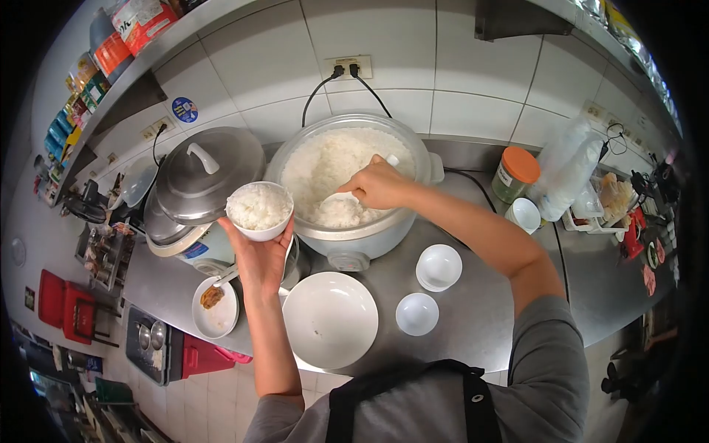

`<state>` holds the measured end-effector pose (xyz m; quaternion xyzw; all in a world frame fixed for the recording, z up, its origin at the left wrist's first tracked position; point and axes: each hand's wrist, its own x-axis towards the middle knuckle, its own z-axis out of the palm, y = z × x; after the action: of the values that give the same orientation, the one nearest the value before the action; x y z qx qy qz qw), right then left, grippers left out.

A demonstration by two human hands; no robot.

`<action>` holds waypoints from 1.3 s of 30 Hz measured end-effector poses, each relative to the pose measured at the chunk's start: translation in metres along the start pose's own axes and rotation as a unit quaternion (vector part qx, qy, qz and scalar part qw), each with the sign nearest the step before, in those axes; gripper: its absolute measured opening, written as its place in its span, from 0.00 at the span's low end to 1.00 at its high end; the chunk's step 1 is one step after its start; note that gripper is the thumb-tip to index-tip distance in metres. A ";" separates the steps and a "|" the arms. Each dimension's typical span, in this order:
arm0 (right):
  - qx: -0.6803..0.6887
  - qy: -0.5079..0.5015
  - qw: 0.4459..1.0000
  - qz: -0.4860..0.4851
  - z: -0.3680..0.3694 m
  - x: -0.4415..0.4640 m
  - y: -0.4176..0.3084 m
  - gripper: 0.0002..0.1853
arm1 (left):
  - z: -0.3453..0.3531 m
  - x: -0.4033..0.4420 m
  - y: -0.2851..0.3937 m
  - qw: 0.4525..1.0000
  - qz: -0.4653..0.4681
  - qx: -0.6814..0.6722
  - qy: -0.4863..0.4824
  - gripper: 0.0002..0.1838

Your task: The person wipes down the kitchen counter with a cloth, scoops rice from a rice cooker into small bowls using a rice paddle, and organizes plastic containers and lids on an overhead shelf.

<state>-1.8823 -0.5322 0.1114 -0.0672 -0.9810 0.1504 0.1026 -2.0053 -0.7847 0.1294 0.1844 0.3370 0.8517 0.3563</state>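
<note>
My left hand (260,255) holds up a small white bowl (260,232) heaped with rice, just left of the large rice cooker (351,240). Over the open cooker, my right hand (378,184) is closed round a white scoop (394,159), whose lower end sits in the cooked rice (325,155). Below the cooker lies a large white plate (330,321) with a few specks on it. To its right stand stacked small white bowls (439,267) and another small bowl (416,314).
A second cooker with a metal lid (210,173) stands at the left. A small plate (215,317) holds brown food near the front edge. An orange-lidded jar (517,173), a white cup (524,215) and plastic bags (569,173) stand right. Cords run to the wall socket (348,67).
</note>
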 end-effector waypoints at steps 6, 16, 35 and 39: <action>0.183 -0.089 0.965 0.166 -0.010 0.008 0.014 0.21 | 0.012 0.008 -0.008 1.000 -0.010 0.024 0.004 0.45; 0.283 0.152 0.919 0.227 -0.045 0.015 0.030 0.18 | 0.025 0.041 -0.038 0.994 -0.043 0.096 0.008 0.48; 0.100 0.330 0.935 0.078 -0.069 -0.049 -0.046 0.26 | 0.075 0.060 -0.060 0.987 -0.151 0.028 -0.055 0.41; -0.143 0.355 0.924 -0.027 -0.059 -0.058 -0.053 0.28 | 0.078 0.060 -0.055 0.984 -0.156 0.029 -0.074 0.43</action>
<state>-1.8184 -0.5748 0.1727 -0.1039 -0.8929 -0.0282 0.4371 -1.9762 -0.6780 0.1501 0.2023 0.3589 0.7593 0.5037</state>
